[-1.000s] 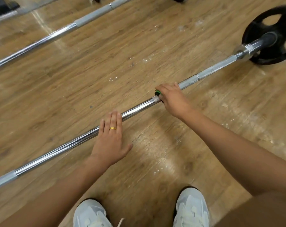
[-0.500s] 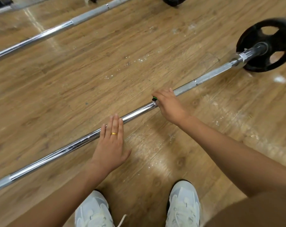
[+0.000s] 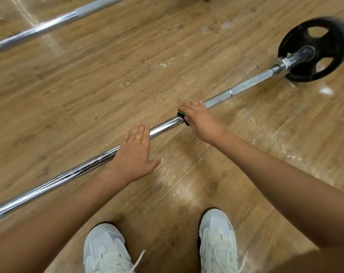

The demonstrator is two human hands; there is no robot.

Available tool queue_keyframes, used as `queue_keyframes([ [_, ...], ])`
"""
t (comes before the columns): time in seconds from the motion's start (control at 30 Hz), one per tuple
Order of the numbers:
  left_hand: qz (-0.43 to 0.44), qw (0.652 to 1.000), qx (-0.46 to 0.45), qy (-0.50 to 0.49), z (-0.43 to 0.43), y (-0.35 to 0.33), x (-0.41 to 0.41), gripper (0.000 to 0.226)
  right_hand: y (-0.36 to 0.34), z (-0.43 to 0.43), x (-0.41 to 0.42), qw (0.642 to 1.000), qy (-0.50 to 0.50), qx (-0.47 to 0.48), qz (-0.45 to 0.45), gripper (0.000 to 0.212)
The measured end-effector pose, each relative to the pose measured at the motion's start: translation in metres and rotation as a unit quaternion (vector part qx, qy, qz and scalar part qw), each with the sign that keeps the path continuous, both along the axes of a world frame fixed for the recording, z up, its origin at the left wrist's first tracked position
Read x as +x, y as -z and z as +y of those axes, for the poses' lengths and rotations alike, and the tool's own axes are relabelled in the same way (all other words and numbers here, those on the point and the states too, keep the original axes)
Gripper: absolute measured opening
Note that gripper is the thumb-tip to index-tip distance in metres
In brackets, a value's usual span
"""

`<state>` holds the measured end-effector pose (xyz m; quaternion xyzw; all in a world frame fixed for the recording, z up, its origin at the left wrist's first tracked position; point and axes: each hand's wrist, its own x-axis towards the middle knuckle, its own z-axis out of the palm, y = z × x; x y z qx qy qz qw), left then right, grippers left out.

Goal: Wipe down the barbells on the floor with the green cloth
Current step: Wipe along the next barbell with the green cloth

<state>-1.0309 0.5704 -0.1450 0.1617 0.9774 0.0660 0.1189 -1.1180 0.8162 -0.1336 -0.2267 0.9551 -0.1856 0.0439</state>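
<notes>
A chrome barbell (image 3: 163, 127) lies diagonally across the wooden floor, from lower left to a black weight plate (image 3: 315, 50) at upper right. My right hand (image 3: 200, 120) is wrapped around the bar's middle with the green cloth (image 3: 181, 113) under it; only a small green edge shows past my fingers. My left hand (image 3: 135, 152) rests flat on the bar a little to the left, fingers together, thumb spread, a gold ring on one finger. A second barbell (image 3: 55, 22) lies further away at upper left.
My two white sneakers (image 3: 108, 251) (image 3: 218, 239) stand on the floor just below the bar. The wooden floor (image 3: 88, 91) between the two barbells shows white scuffs and specks. A white scrap (image 3: 327, 91) lies near the plate.
The view has shifted slightly, so the plate sits lower in frame. My right hand with the cloth stays on the bar's middle; my left hand stays flat on the bar.
</notes>
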Motion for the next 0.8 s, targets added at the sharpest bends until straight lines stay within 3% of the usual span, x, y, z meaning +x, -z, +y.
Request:
queue_keyframes([
  [0.13,0.008,1.000,0.011,-0.009,0.000,-0.002,0.010,0.106,-0.010,0.009,-0.004,0.999,-0.003,0.027,-0.020,0.045],
  [0.37,0.024,1.000,0.009,-0.011,0.004,0.001,0.017,0.109,0.010,0.002,0.011,0.998,-0.001,-0.055,0.016,0.041],
  [0.5,0.041,0.999,0.010,-0.028,0.008,0.008,0.019,0.108,0.014,0.015,0.002,0.998,-0.026,-0.051,0.039,0.040],
  [0.7,0.046,0.999,-0.006,-0.024,0.009,0.011,0.023,0.108,0.014,0.007,0.003,0.996,0.016,-0.084,0.015,0.037],
  [0.8,0.038,0.999,-0.013,-0.029,0.013,0.007,0.025,0.108,0.013,-0.002,0.015,0.996,-0.035,-0.076,0.010,0.039],
])
